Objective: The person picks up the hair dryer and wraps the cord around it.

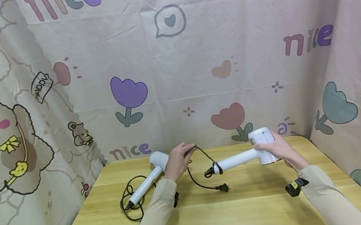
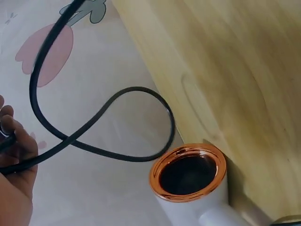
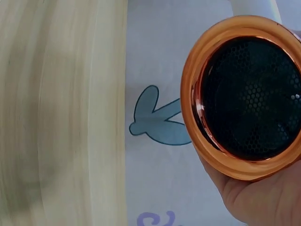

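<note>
My left hand point(image 1: 178, 160) pinches a thin black cord point(image 1: 205, 153) above the table's back part. In the left wrist view its curled fingers point(image 2: 19, 136) hold the cord, which hangs in a crossed loop. My right hand point(image 1: 282, 149) grips the head of a white hair dryer point(image 1: 238, 159) in the air, its handle pointing left. Black cord is wrapped around the handle's end. The right wrist view shows its copper-ringed grille point(image 3: 254, 99) up close. A second white hair dryer point(image 1: 144, 187) lies beside my left hand, partly hidden by it.
Coils of black cord point(image 1: 122, 204) lie by the second dryer's handle. A black plug point(image 1: 224, 187) hangs at a cord end between my hands. The wooden table point(image 1: 238, 220) meets a printed curtain point(image 1: 175, 74) at the back, with curtains on both sides too.
</note>
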Demonstrator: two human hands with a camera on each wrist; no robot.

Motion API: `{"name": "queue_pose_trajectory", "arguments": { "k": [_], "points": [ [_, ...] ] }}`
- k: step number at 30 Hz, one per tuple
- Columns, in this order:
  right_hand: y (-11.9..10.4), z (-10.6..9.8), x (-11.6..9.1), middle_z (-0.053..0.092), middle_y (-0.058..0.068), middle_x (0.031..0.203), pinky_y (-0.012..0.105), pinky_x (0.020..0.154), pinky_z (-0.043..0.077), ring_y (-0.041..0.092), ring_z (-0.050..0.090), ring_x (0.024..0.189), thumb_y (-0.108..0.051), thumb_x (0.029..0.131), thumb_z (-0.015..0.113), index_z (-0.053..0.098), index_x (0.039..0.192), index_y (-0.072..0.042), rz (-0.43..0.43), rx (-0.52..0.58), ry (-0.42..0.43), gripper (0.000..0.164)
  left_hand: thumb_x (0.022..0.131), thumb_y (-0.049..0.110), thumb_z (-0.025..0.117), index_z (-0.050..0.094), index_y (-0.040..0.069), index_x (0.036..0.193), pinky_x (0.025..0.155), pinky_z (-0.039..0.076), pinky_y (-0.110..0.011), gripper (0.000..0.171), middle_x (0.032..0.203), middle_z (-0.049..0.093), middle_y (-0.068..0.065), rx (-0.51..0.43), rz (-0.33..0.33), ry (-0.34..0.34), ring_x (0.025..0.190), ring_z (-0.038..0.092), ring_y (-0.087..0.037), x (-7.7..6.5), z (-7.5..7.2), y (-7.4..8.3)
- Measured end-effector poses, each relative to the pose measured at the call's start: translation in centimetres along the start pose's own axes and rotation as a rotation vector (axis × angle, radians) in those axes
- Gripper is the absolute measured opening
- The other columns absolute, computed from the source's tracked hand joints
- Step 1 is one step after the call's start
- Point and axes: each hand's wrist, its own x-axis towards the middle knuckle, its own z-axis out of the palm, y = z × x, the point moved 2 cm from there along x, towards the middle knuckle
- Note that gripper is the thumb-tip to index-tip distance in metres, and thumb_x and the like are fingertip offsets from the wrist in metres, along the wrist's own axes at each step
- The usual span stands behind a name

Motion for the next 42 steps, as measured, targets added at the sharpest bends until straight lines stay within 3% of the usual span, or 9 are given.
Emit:
{"name": "queue_pose_trajectory", "arguments": {
  "k": [6, 13, 22, 27, 30, 34, 38, 42],
  "points": [
    [0.1, 0.7, -0.5, 0.058, 0.022, 0.111, 0.042, 0.064, 0.059, 0.023, 0.065, 0.080, -0.026, 0.083, 0.077, 0.036, 0.141, -0.003, -0.011, -0.004, -0.060, 0.074, 0.091, 0.021, 0.069, 0.077, 0.014, 0.106, 0.054, 0.040, -0.020, 0.018, 0.077, 0.066, 0.002, 0.049, 0.035, 0.000, 0.058, 0.050, -0.006, -0.6, 0.5, 0.2],
    [0.2, 0.6, -0.4, 0.056, 0.025, 0.115, 0.043, 0.067, 0.058, 0.025, 0.065, 0.082, -0.028, 0.087, 0.073, 0.032, 0.145, -0.003, 0.002, 0.067, -0.069, 0.075, 0.095, 0.026, 0.065, 0.077, 0.016, 0.109, 0.064, 0.054, -0.026, 0.021, 0.088, 0.075, 0.000, 0.100, 0.043, -0.058, 0.071, 0.069, -0.012, -1.1, 1.3, 0.1],
    [0.9, 0.8, -0.4, 0.065, 0.000, 0.093, 0.035, 0.073, 0.058, 0.016, 0.068, 0.080, -0.032, 0.093, 0.065, 0.030, 0.142, 0.003, 0.159, 0.361, -0.033, 0.069, 0.096, 0.020, 0.063, 0.073, 0.017, 0.117, 0.080, 0.058, -0.029, 0.023, 0.108, 0.075, -0.002, 0.138, 0.106, -0.109, 0.094, 0.072, -0.016, -1.2, 2.4, 0.3],
    [0.9, 0.8, -0.1, 0.064, -0.003, 0.092, 0.033, 0.077, 0.058, 0.014, 0.068, 0.082, -0.032, 0.095, 0.063, 0.030, 0.138, -0.002, 0.235, 0.540, -0.032, 0.062, 0.098, 0.019, 0.060, 0.068, 0.018, 0.126, 0.074, 0.058, -0.031, 0.029, 0.106, 0.075, -0.001, 0.235, 0.149, -0.171, 0.086, 0.073, -0.017, -1.1, 3.0, 1.1],
    [0.8, 0.8, -0.1, 0.061, -0.003, 0.096, 0.031, 0.080, 0.057, 0.012, 0.066, 0.084, -0.034, 0.094, 0.065, 0.027, 0.141, -0.004, 0.282, 0.609, 0.006, 0.067, 0.099, 0.020, 0.059, 0.066, 0.017, 0.127, 0.067, 0.058, -0.031, 0.029, 0.100, 0.076, -0.001, 0.305, 0.188, -0.190, 0.078, 0.073, -0.017, -1.2, 3.4, 1.7],
    [0.8, 1.0, -0.1, 0.056, -0.001, 0.100, 0.029, 0.079, 0.057, 0.010, 0.063, 0.082, -0.037, 0.090, 0.070, 0.020, 0.147, 0.000, 0.327, 0.599, 0.115, 0.083, 0.099, 0.024, 0.060, 0.068, 0.020, 0.122, 0.054, 0.053, -0.026, 0.025, 0.082, 0.075, 0.002, 0.397, 0.235, -0.162, 0.062, 0.067, -0.013, -1.7, 4.0, 2.4],
    [0.6, 1.3, -0.1, 0.054, 0.002, 0.104, 0.027, 0.073, 0.056, 0.009, 0.062, 0.078, -0.038, 0.086, 0.075, 0.023, 0.148, 0.000, 0.317, 0.503, 0.270, 0.089, 0.098, 0.028, 0.061, 0.071, 0.022, 0.102, 0.050, 0.048, -0.025, 0.013, 0.076, 0.072, 0.006, 0.429, 0.261, -0.139, 0.059, 0.064, -0.010, -2.0, 4.3, 3.2],
    [0.0, 1.4, -0.1, 0.052, 0.006, 0.119, 0.024, 0.069, 0.054, 0.013, 0.059, 0.089, -0.043, 0.083, 0.077, 0.028, 0.150, -0.008, 0.233, 0.337, 0.426, 0.091, 0.098, 0.028, 0.062, 0.069, 0.021, 0.091, 0.052, 0.048, -0.023, 0.013, 0.079, 0.073, 0.009, 0.380, 0.263, -0.159, 0.063, 0.065, -0.007, -1.8, 4.1, 4.1]
  ]
}}
